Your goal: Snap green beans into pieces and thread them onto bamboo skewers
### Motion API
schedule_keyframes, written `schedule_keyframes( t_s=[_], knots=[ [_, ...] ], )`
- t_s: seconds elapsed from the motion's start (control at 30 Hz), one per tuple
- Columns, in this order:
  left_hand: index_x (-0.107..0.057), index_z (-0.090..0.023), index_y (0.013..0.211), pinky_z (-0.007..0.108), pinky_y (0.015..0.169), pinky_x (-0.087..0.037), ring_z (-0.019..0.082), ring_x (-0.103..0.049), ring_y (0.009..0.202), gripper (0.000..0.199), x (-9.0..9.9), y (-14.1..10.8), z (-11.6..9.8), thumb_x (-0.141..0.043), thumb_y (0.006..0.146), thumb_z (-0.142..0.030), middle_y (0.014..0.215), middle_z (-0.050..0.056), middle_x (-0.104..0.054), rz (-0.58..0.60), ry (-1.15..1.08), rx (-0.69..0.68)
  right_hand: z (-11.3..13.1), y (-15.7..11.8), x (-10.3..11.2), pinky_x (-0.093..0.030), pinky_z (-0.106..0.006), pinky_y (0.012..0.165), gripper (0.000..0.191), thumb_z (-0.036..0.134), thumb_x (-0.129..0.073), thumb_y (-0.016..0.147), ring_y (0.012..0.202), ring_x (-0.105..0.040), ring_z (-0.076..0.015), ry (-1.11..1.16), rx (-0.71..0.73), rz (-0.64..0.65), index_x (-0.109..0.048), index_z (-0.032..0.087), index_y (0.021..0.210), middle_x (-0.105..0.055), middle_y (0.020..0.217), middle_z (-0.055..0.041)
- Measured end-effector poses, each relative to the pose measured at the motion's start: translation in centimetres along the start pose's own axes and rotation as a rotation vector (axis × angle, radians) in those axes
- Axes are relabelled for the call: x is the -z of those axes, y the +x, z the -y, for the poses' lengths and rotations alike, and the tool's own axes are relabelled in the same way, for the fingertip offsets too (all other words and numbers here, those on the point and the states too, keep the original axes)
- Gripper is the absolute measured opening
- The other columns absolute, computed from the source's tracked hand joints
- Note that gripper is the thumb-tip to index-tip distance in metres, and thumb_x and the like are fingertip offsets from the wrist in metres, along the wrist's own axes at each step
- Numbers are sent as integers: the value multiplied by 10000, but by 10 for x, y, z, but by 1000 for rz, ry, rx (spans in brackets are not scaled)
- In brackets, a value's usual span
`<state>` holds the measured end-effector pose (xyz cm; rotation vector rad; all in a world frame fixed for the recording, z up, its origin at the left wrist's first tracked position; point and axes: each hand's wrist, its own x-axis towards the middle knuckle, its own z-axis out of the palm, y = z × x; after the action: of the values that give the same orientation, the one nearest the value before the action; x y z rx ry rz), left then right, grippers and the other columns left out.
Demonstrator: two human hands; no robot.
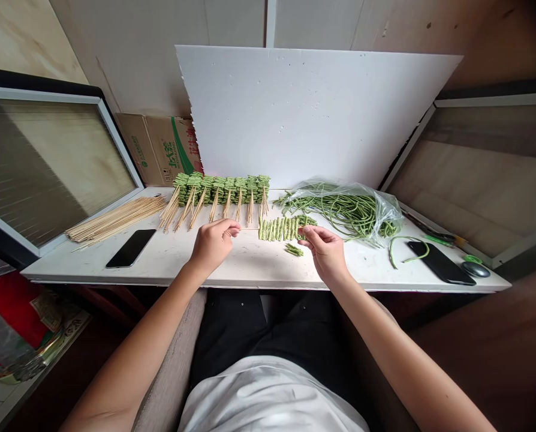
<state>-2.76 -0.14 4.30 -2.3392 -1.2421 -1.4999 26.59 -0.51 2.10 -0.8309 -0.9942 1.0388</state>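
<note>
A thin bamboo skewer [249, 228] runs level above the table, its bare left end pinched in my left hand [211, 245]. Along it sits a row of short long-bean pieces [277, 229], side by side and upright. My right hand [326, 251] closes thumb and fingers on a bean piece at the right end of that row. Behind those fingers lies a pile of cut bean pieces [307, 220], partly hidden. A smaller heap of bean pieces [294, 249] rests on the table just left of my right hand.
Stacked bean skewers [223, 191] line the back left, sticks toward me. Loose bamboo skewers [115, 221] lie farther left, near a phone [131, 248]. At right are long beans in a plastic bag [353, 210], a single bean [394, 252] and another phone [443, 264]. A white board [313, 114] stands behind.
</note>
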Motion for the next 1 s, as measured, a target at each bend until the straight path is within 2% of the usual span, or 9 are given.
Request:
schedule_keyframes(
  t_s=[0.17, 0.27, 0.37, 0.6, 0.77, 0.87, 1.0],
  knots=[
    [-754, -194, 872, 261, 697, -579, 183, -772, 765, 367, 0, 1, -5, -495, 826, 62, 793, 19, -792, -52, 19, -26, 1, -3, -4, -683, -328, 834, 279, 443, -970, 711, 1146, -762, -273, 31, -3, -7, -832, 232, 828, -827, 967, -59],
    [-746, -191, 871, 265, 703, -573, 186, -774, 793, 343, 0, 1, -9, -504, 852, 52, 825, 27, -800, -122, 60, -72, 4, -6, -7, -688, -318, 805, 297, 455, -974, 698, 1076, -775, -256, 44, -32, -30, -833, 222, 817, -818, 936, -59],
    [-745, -196, 871, 286, 723, -578, 194, -771, 801, 347, 0, 1, -10, -506, 850, 55, 823, 27, -800, -143, 81, -112, 7, -9, -9, -693, -324, 800, 308, 459, -973, 694, 996, -781, -235, 56, -50, -40, -829, 217, 819, -817, 936, -60],
    [-744, -200, 873, 302, 731, -583, 194, -763, 779, 410, 1, 1, -3, -466, 774, 84, 801, 20, -789, -113, 97, -149, 9, -12, -11, -697, -338, 822, 305, 451, -981, 689, 1049, -782, -255, 35, -7, -31, -833, 222, 824, -823, 930, -64],
    [-739, -203, 876, 272, 698, -576, 176, -758, 755, 419, 1, 1, 2, -446, 772, 77, 786, 10, -780, -75, 84, -105, 7, -14, -12, -698, -368, 832, 325, 463, -994, 670, 1021, -789, -263, 5, 19, -28, -832, 225, 822, -826, 936, -66],
    [-736, -206, 864, 282, 713, -581, 182, -757, 764, 391, -1, 0, 2, -461, 792, 63, 782, 11, -780, -99, 103, -123, 6, -13, -12, -696, -354, 832, 341, 473, -993, 668, 976, -785, -240, 23, -12, -43, -829, 219, 825, -817, 921, -57],
    [-737, -203, 855, 330, 750, -574, 202, -749, 776, 397, -2, 0, -2, -458, 798, 73, 800, 31, -787, -158, 150, -219, 7, -12, -11, -695, -325, 807, 374, 484, -994, 654, 850, -753, -182, 82, -119, -43, -822, 199, 824, -779, 858, -40]
  ],
)
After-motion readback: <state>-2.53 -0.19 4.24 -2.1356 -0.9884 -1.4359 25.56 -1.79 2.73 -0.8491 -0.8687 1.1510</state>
